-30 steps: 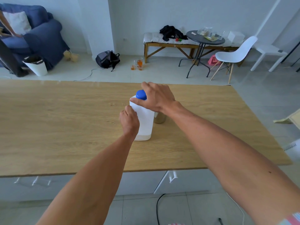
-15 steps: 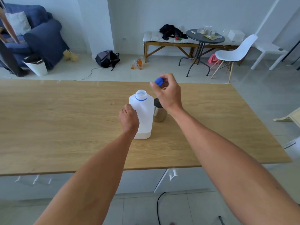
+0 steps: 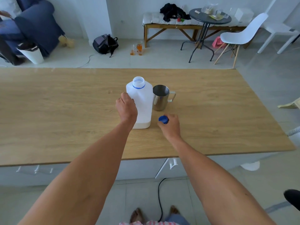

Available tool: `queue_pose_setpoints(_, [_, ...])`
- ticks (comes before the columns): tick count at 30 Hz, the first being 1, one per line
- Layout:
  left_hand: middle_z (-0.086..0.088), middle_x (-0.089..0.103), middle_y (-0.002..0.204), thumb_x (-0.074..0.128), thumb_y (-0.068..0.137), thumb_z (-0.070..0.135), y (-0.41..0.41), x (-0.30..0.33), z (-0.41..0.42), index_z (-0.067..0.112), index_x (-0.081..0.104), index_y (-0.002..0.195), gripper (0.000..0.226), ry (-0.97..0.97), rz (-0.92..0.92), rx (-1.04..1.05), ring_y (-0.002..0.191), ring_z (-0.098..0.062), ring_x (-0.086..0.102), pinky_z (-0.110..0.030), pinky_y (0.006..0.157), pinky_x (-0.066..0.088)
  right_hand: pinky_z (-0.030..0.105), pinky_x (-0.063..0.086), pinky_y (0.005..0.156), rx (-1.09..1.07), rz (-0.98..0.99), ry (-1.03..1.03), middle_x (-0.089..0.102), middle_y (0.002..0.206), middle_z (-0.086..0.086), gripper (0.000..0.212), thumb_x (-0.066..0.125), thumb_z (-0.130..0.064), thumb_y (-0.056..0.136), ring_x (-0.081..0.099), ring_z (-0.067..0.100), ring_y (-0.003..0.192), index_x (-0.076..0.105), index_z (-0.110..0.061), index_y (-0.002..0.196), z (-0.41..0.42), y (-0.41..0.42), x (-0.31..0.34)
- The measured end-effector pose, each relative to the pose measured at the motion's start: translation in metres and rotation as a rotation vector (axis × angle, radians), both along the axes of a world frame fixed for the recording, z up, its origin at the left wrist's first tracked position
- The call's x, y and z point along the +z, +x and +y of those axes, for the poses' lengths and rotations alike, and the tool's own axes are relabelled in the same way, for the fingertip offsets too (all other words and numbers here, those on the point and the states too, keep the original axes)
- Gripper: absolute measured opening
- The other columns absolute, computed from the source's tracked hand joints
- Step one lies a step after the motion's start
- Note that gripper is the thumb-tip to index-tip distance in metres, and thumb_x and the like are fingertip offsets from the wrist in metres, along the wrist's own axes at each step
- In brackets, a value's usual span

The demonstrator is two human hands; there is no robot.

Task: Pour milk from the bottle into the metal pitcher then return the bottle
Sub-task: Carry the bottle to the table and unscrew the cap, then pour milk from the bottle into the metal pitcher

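A bright living room with a tiled floor is seen beyond a long wooden surface (image 3: pixel 65 111), on which all of the task's things are gathered near the middle. The white plastic bottle (image 3: pixel 142 104) stands upright with its neck uncapped, and only a shallow layer of milk is visible at its base. It is gripped low on its side by the left hand (image 3: pixel 127 108), whose fingers are curled round the far face and cannot be seen clearly. The metal pitcher (image 3: pixel 160 97) is set just beside the bottle, on its right and slightly behind, with its handle turned away to the right; whether the two touch cannot be told. The right hand (image 3: pixel 170 125) is held low over the surface in front of the pitcher, and the blue cap (image 3: pixel 163 119) is pinched between its fingers.

Several risks can be judged from this layout. With so little milk left, the bottle would have to be tipped steeply, and a sudden gush past the pitcher's rim could follow. The pitcher, light and unheld, could be knocked over by the bottle's shoulder as it is lifted. The cap, if set down on its edge, could be lost by rolling off the surface.
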State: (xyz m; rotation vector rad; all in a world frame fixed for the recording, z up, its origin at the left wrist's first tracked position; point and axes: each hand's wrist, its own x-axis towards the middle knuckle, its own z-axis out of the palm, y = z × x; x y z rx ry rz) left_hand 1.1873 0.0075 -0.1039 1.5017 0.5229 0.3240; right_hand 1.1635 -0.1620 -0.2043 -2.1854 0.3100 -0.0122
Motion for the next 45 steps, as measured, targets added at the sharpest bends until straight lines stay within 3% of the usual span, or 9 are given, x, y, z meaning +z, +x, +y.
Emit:
queue_pose_setpoints(4, [0.007, 0.026, 0.051, 0.033, 0.082, 0.028, 0.000, -0.001, 0.000, 0.026, 0.024, 0.049, 0.034, -0.001, -0.017, 0.001, 0.067, -0.024, 0.026, -0.035, 0.055, 0.023, 0.035, 0.032, 0.092, 0.057, 0.052, -0.362, 0.058, 0.130, -0.006, 0.046, 0.071, -0.044, 0.089, 0.047, 0.023, 0.123, 0.066, -0.028, 0.132, 0.004, -0.008, -0.006])
queue_pose_setpoints(11, [0.007, 0.026, 0.053, 0.033, 0.081, 0.029, 0.001, -0.002, 0.001, 0.027, 0.026, 0.045, 0.036, -0.005, -0.013, 0.010, 0.063, -0.023, 0.026, -0.034, 0.054, 0.024, 0.042, 0.036, 0.104, 0.026, 0.133, -0.231, 0.055, 0.129, -0.007, 0.066, 0.067, -0.056, 0.079, 0.049, 0.020, 0.121, 0.059, -0.027, 0.138, 0.001, -0.003, -0.001])
queue_pose_setpoints(15, [0.010, 0.027, 0.050, 0.034, 0.080, 0.029, 0.000, -0.001, 0.001, 0.028, 0.028, 0.043, 0.038, -0.012, -0.016, 0.003, 0.058, -0.020, 0.025, -0.034, 0.055, 0.025, 0.040, 0.041, 0.076, -0.146, -0.029, 0.111, 0.047, 0.091, -0.005, 0.013, 0.056, -0.036, 0.085, 0.045, 0.015, 0.075, 0.047, -0.029, 0.079, -0.010, 0.028, 0.029])
queue_pose_setpoints(20, [0.001, 0.027, 0.060, 0.035, 0.080, 0.030, 0.002, -0.003, 0.000, 0.028, 0.024, 0.052, 0.030, -0.029, -0.011, 0.039, 0.065, -0.023, 0.025, -0.036, 0.055, 0.025, 0.039, 0.045, 0.102, -0.120, -0.062, 0.077, 0.049, 0.135, 0.007, 0.032, 0.037, -0.019, 0.100, 0.053, 0.023, 0.110, 0.057, -0.015, 0.125, -0.030, 0.088, 0.068])
queue_pose_setpoints(24, [0.003, 0.024, 0.057, 0.034, 0.082, 0.029, 0.003, -0.004, -0.001, 0.028, 0.023, 0.052, 0.032, -0.006, -0.041, 0.030, 0.063, -0.023, 0.023, -0.035, 0.054, 0.022, 0.035, 0.044, 0.079, 0.038, 0.152, 0.018, 0.048, 0.101, 0.000, 0.017, 0.029, -0.020, 0.086, 0.067, 0.040, 0.107, 0.045, -0.016, 0.089, -0.040, 0.124, 0.073])
queue_pose_setpoints(28, [-0.003, 0.022, 0.060, 0.041, 0.089, 0.035, 0.003, -0.004, -0.001, 0.021, 0.021, 0.059, 0.039, -0.033, -0.074, 0.046, 0.059, -0.020, 0.021, -0.032, 0.052, 0.023, 0.038, 0.053, 0.070, 0.095, 0.187, -0.040, 0.064, 0.112, 0.016, 0.032, 0.036, -0.012, 0.095, 0.070, 0.040, 0.098, 0.061, 0.003, 0.109, -0.038, 0.126, 0.070])
queue_pose_setpoints(31, [-0.001, 0.020, 0.058, 0.048, 0.094, 0.046, 0.004, -0.005, -0.003, 0.021, 0.019, 0.059, 0.052, 0.001, -0.082, 0.064, 0.057, -0.019, 0.020, -0.027, 0.049, 0.024, 0.046, 0.057, 0.079, 0.074, 0.187, -0.033, 0.066, 0.100, 0.012, 0.024, 0.039, -0.015, 0.095, 0.071, 0.035, 0.089, 0.059, -0.001, 0.097, -0.039, 0.115, 0.065])
queue_pose_setpoints(37, [-0.002, 0.021, 0.059, 0.050, 0.090, 0.050, 0.006, -0.002, -0.003, 0.020, 0.019, 0.059, 0.053, 0.008, -0.038, 0.089, 0.058, -0.020, 0.020, -0.031, 0.052, 0.023, 0.025, 0.045, 0.046, 0.075, 0.229, 0.245, 0.058, 0.067, 0.010, 0.026, 0.044, -0.004, 0.095, 0.053, 0.018, 0.046, 0.057, -0.008, 0.073, -0.031, 0.085, 0.065])
queue_pose_setpoints(45, [-0.012, 0.032, 0.068, 0.048, 0.084, 0.048, 0.008, 0.016, 0.008, 0.015, 0.028, 0.060, 0.046, 0.061, 0.004, 0.097, 0.067, -0.024, 0.027, -0.038, 0.059, 0.028, 0.026, 0.033, 0.047, -0.049, 0.267, 0.495, 0.048, 0.065, 0.004, 0.018, 0.048, -0.006, 0.099, 0.035, 0.015, 0.046, 0.062, -0.010, 0.088, -0.011, 0.060, 0.057])
